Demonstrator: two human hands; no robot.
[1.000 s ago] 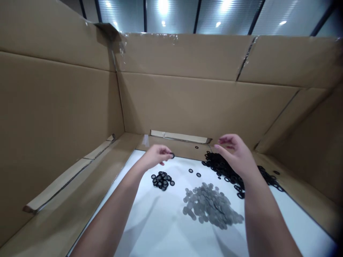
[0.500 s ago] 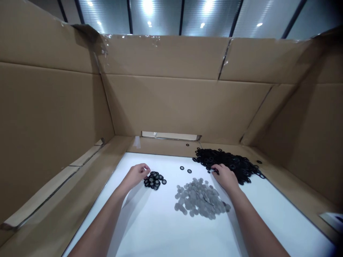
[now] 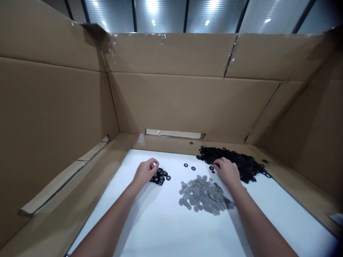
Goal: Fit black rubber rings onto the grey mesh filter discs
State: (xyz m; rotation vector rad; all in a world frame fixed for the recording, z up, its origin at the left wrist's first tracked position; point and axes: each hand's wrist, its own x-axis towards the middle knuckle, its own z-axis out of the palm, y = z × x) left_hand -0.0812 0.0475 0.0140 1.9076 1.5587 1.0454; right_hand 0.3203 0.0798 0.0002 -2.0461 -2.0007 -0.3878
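Nearest, on a white board (image 3: 166,232), lies a heap of grey discs (image 3: 205,194). Beyond, the left hand (image 3: 144,172) curls its fingers into a narrow loop beside a small pile of black-rimmed discs (image 3: 160,176), and the right hand (image 3: 228,172) bunches its fingertips just beside a loose black ring (image 3: 211,167); whether either holds anything cannot be told. Farther back lie heaped black rings (image 3: 248,166).

Left of the grey heap (image 3: 203,195), the left hand (image 3: 145,170) hides some rimmed discs (image 3: 160,175). Beyond the heap, the right hand (image 3: 227,172) covers some rings (image 3: 247,166). Whether either grip holds anything is too small to tell. Far right of the heap, a pale object (image 3: 337,218) is cut off, unidentifiable.
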